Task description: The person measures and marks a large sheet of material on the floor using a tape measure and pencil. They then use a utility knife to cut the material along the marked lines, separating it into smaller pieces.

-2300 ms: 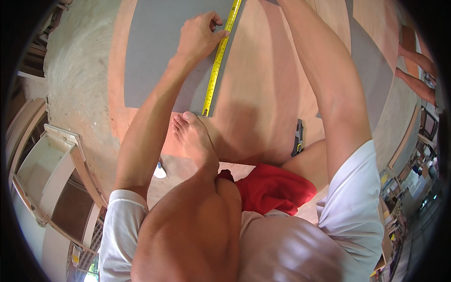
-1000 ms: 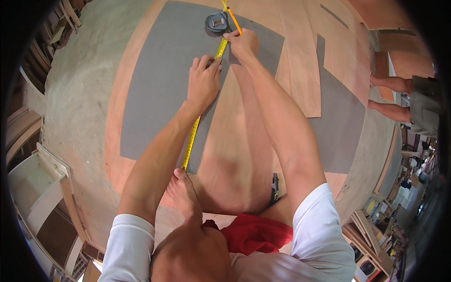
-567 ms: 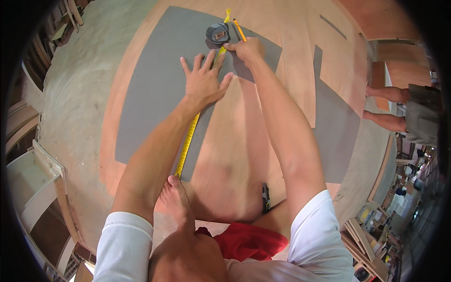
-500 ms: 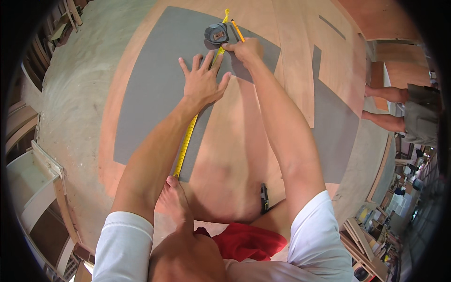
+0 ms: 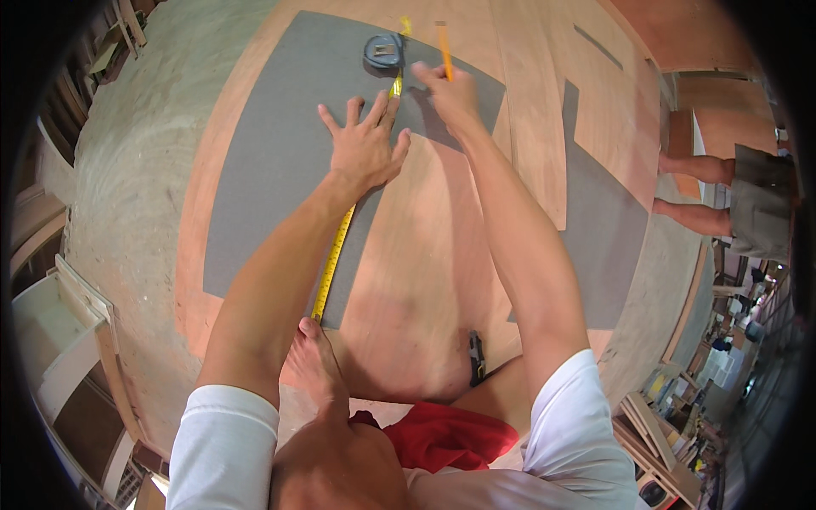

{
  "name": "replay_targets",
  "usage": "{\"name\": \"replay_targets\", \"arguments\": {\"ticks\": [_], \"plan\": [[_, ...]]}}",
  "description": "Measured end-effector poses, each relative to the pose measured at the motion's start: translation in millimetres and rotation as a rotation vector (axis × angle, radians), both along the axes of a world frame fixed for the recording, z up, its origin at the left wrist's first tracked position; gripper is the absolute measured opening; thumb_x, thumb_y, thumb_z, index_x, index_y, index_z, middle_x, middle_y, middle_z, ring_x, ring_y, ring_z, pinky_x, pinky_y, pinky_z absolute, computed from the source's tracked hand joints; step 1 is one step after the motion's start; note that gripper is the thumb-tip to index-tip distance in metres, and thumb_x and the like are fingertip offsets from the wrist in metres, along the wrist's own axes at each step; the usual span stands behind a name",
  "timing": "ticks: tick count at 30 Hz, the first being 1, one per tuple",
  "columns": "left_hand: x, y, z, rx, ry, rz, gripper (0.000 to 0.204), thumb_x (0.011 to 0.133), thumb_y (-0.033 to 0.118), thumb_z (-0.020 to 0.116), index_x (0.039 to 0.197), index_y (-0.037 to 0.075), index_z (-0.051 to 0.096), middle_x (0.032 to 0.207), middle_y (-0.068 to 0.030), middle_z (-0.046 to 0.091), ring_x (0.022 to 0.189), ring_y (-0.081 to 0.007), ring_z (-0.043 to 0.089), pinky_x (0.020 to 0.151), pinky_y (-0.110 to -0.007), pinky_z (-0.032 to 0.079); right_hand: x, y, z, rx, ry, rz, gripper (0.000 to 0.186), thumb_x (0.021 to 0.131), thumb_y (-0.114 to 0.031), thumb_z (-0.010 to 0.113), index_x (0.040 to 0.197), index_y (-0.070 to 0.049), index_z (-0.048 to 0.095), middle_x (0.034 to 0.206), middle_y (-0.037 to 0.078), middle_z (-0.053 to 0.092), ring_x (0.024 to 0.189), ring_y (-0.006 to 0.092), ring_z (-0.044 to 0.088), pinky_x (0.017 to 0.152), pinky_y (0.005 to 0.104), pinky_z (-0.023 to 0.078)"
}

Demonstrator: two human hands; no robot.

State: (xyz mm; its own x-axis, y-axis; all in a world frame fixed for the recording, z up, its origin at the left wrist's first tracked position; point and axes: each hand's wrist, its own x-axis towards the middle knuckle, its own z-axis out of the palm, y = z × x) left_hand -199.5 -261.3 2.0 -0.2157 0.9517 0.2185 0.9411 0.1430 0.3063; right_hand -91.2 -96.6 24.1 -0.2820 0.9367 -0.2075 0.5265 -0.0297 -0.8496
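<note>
My left hand lies with spread fingers over the yellow tape blade, pressing it against a grey sheet. The blade runs from my bare foot, whose toes touch its near end, up to the tape measure case at the far side. A yellow-orange pencil stands up out of my right hand, which is closed on it just right of the case. My right thumb is apart from the case and slightly blurred.
The grey sheet lies on a plywood panel. Another grey piece is to the right. A utility knife rests near my knee. Another person's bare legs show at the right. Wooden frames stand at the left.
My right hand has come away from the tape measure and turned, bringing the pencil more upright. The case has tilted and shifted slightly left. My left hand stays almost in place.
</note>
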Motion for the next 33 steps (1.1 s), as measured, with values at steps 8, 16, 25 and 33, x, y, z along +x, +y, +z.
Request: {"name": "replay_targets", "arguments": {"ticks": [8, 16, 25, 33], "plan": [[3, 3, 8, -0.139, -0.015, -0.001, 0.077, 0.096, 0.05, 0.048, 0.159, 0.007, 0.04, 0.163, -0.0049, 0.036, 0.141, -0.0417, 0.036, 0.107, -0.091, 0.015, 22, 1, 20, -0.352, 0.546, 0.117, 0.035, 0.106, -0.033, 0.064, 0.088, -0.003, 0.066, 0.081, 0.005, 0.066, 0.068, 0.0089, 0.06, 0.057, 0.0255, 0.046], [3, 6, 9, -0.157, -0.035, -0.011, 0.08, 0.092, 0.049, 0.05, 0.158, 0.005, 0.039, 0.16, -0.0051, 0.037, 0.142, -0.0417, 0.036, 0.106, -0.092, 0.015, 13, -5, -7, -0.014, 0.446, 0.195, 0.013, 0.088, -0.009, 0.076, 0.083, -0.003, 0.066, 0.075, 0.004, 0.069, 0.071, 0.0098, 0.065, 0.065, 0.026, 0.05], [2, 8, 16, -0.21, -0.014, -0.045, 0.08, 0.09, 0.049, 0.052, 0.155, 0.003, 0.042, 0.159, -0.0048, 0.036, 0.14, -0.0409, 0.037, 0.102, -0.093, 0.018, 10, -6, -17, 0.057, 0.345, 0.199, 0.017, 0.087, -0.01, 0.079, 0.078, -0.002, 0.067, 0.072, 0.003, 0.07, 0.067, 0.0086, 0.064, 0.064, 0.0255, 0.05], [2, 11, 21, -0.266, 0.007, -0.06, 0.081, 0.09, 0.049, 0.052, 0.155, 0.002, 0.042, 0.159, -0.0051, 0.035, 0.141, -0.0405, 0.036, 0.102, -0.093, 0.021, 9, -6, -14, 0.098, 0.263, 0.225, 0.017, 0.088, -0.012, 0.078, 0.08, 0.0, 0.068, 0.071, 0.004, 0.071, 0.066, 0.0084, 0.064, 0.063, 0.0263, 0.05]]}}
